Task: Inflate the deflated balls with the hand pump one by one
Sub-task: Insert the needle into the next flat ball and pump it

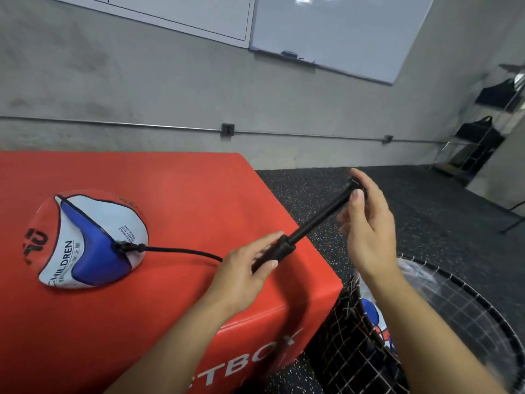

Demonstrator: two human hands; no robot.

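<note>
A deflated red, white and blue ball (88,240) lies caved in on the red box (199,194), left of centre. A black hose (181,251) runs from the ball's valve to a black hand pump (306,227). My left hand (247,268) grips the pump's barrel near the box's right edge. My right hand (366,223) holds the pump's handle, up and to the right, and the piston rod is drawn out between the two hands.
A black mesh basket (369,351) stands on the floor at lower right, with another red, white and blue ball (372,317) partly visible inside. Dark speckled floor (426,211) extends right of the box. A grey wall with whiteboards is behind.
</note>
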